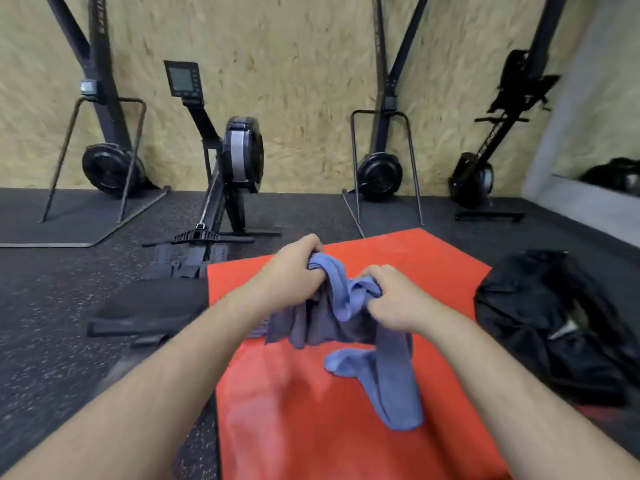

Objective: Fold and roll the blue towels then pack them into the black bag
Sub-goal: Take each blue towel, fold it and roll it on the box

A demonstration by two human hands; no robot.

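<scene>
Both hands (294, 268) (394, 299) grip crumpled blue towel (346, 306) above red mat (277, 410).

Of the person, only two arms and hands show. The left forearm (156, 375) and the right forearm (502, 379) are bare along the whole length that is visible, up to the wrist; any sleeve lies out of sight. Faint, fine hair shows along both. The left hand (294, 268) and the right hand (398, 299) are bare too, with knuckles and backs uncovered. The view is slightly blurred, so nails and small marks on the fingers cannot be made out.
</scene>
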